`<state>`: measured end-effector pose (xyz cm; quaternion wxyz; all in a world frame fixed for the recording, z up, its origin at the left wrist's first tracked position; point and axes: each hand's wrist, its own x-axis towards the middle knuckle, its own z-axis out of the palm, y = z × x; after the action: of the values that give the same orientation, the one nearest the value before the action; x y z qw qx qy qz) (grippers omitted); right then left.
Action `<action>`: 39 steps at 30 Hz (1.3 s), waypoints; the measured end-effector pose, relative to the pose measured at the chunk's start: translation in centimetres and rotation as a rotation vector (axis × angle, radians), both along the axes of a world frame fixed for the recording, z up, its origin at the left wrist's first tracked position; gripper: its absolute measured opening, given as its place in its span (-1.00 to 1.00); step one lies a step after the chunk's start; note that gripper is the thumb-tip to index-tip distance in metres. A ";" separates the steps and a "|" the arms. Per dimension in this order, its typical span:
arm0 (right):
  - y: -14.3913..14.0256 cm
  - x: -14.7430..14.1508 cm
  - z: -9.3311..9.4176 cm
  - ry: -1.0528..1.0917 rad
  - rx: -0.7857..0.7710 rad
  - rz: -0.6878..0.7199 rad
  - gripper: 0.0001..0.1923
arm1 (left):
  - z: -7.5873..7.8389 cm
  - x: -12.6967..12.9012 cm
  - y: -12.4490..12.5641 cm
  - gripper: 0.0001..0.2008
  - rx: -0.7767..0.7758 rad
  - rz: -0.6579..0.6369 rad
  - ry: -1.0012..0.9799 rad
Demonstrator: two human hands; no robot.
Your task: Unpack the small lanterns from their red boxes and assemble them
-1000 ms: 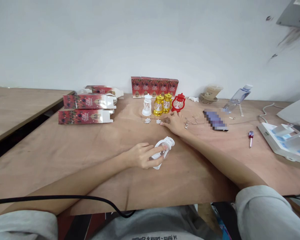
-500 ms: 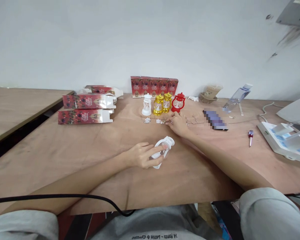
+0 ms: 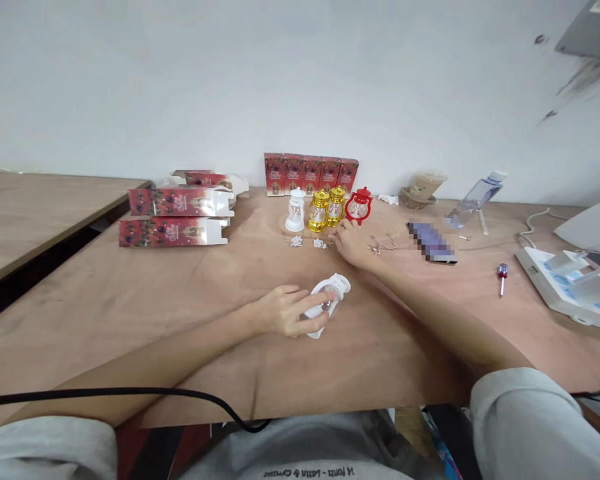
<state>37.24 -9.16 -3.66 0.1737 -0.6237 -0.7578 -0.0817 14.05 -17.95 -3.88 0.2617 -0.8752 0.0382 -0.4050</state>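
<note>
My left hand [image 3: 286, 311] is closed round a small white lantern [image 3: 341, 285] with a clear middle, which lies tilted on the table. Farther back, my right hand [image 3: 354, 244] reaches among small loose parts with its fingers bent together; whatever is at its fingertips is too small to make out. Just left of those fingertips lie small white pieces [image 3: 320, 244] and another little pile of white pieces [image 3: 296, 241]. Thin bent wires [image 3: 384, 243] are to its right. Behind stand a white lantern [image 3: 295, 211], two gold lanterns [image 3: 319, 212] and a red lantern [image 3: 359, 204].
Several upright red boxes [image 3: 312, 176] line the wall; open red boxes [image 3: 173, 232] lie at left. On the right are a phone [image 3: 433, 241], a cup [image 3: 427, 185], a tilted bottle [image 3: 477, 197], a screwdriver [image 3: 503, 273] and a power strip [image 3: 545, 280]. A black cable [image 3: 130, 392] crosses in front.
My right hand has shifted slightly away from me and left over the small parts. My left hand keeps its hold on the white lantern. The view has moved a little.
</note>
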 end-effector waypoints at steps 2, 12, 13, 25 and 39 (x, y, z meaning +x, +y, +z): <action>0.5 -0.3 0.1 0.077 -0.011 0.000 -0.72 | -0.1 0.0 0.0 -0.92 0.001 0.000 -0.017; -1.2 1.4 -0.2 0.040 0.018 0.020 -0.74 | 0.2 0.0 -0.1 -0.93 -0.003 0.005 -0.004; -1.4 1.4 -0.3 0.043 0.009 0.030 -0.73 | 0.3 0.0 -0.1 -0.94 -0.005 0.005 -0.002; -2.4 1.2 0.1 0.070 0.061 0.082 -0.70 | 0.8 0.0 -0.3 -0.94 0.010 0.015 0.004; -1.3 -1.1 -0.2 0.009 0.158 0.138 -0.73 | 0.7 0.1 -0.3 -0.94 0.000 0.005 -0.009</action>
<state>36.17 -10.41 -3.89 0.2308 -0.5545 -0.7895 -0.1263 14.16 -18.24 -3.15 0.2627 -0.8735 0.0350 -0.4084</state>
